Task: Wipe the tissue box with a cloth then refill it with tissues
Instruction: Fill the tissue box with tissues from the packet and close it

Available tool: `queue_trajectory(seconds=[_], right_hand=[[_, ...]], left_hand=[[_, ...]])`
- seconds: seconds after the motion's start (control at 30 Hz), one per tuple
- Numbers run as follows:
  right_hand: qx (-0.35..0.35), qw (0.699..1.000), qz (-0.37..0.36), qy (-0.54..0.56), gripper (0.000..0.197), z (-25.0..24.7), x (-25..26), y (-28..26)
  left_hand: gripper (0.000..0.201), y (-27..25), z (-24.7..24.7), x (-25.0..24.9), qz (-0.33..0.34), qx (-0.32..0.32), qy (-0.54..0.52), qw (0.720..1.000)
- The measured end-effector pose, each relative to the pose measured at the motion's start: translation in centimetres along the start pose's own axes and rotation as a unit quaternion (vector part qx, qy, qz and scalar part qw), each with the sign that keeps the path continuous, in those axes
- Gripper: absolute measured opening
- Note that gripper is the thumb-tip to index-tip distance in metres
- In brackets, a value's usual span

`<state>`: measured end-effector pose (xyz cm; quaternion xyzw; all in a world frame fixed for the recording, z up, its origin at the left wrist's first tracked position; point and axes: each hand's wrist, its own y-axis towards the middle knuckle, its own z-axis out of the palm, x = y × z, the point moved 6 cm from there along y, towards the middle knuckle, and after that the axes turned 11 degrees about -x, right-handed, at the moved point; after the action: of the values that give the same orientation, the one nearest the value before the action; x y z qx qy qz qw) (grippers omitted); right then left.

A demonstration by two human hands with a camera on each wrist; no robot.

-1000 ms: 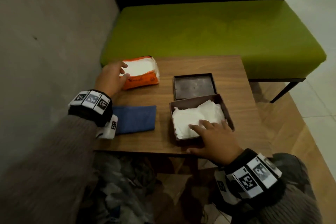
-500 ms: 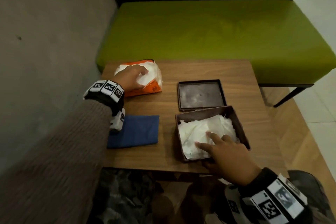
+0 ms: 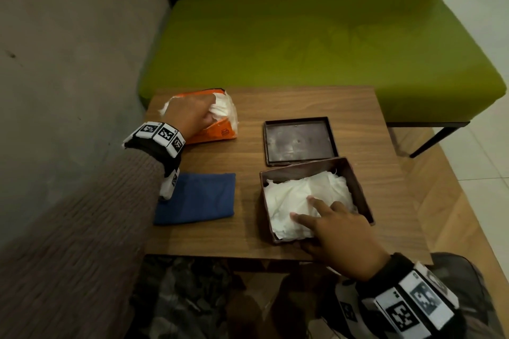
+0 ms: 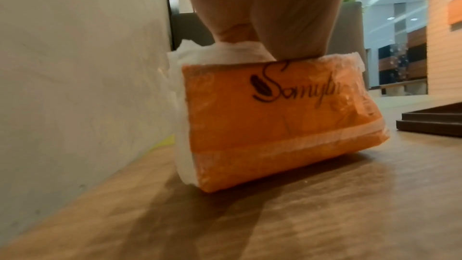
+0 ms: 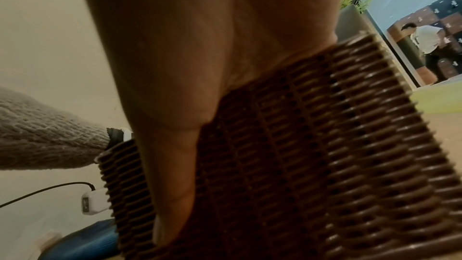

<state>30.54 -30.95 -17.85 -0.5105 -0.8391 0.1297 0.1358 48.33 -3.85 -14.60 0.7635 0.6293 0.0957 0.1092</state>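
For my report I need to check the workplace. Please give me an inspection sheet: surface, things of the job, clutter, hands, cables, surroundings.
Surface: wooden table, small, beside a wall.
Job's things: brown box open, white tissues inside; lid lies apart behind it; orange tissue pack torn open at the back left; blue cloth folded flat at the front left.
Clutter: nothing seen.
Hands: left hand grips tissues in the pack; right hand lies over the box's near edge, fingers straight on the tissues.
Cables: black cable with a white plug, by the wall.
Surroundings: green bench behind the table; a person stands far off.
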Motion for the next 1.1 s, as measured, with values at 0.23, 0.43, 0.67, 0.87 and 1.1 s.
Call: queue_trajectory(seconds=[0.23, 0.43, 0.67, 0.87, 1.1], right_hand=[[-0.005, 1.000, 0.001, 0.003, 0.057, -0.1, 0.0, -0.1], [-0.007, 1.000, 0.004, 0.006, 0.059, -0.1, 0.0, -0.2], [-0.067, 0.997, 0.028, 0.039, 0.081, -0.9, 0.1, -0.6], [-0.207, 0.974, -0.026, 0.092, 0.100, -2.6, 1.4, -4.4], [-0.300, 0.794, 0.003, 0.529, 0.045, -0.5, 2.4, -10.0]], left_hand=[[0.034, 0.8, -3.6, -1.0, 0.130, -0.047, 0.052, 0.989], [0.033, 0.6, -9.9, 0.1, 0.036, -0.164, 0.003, 0.986], [0.031, -8.2, -11.7, -0.7, -0.367, -0.183, -0.482, 0.774], [0.021, -19.4, -8.7, -12.3, -0.504, 0.003, -0.757, 0.416], [0.036, -24.3, -7.6, -18.3, -0.478, 0.040, -0.808, 0.343]])
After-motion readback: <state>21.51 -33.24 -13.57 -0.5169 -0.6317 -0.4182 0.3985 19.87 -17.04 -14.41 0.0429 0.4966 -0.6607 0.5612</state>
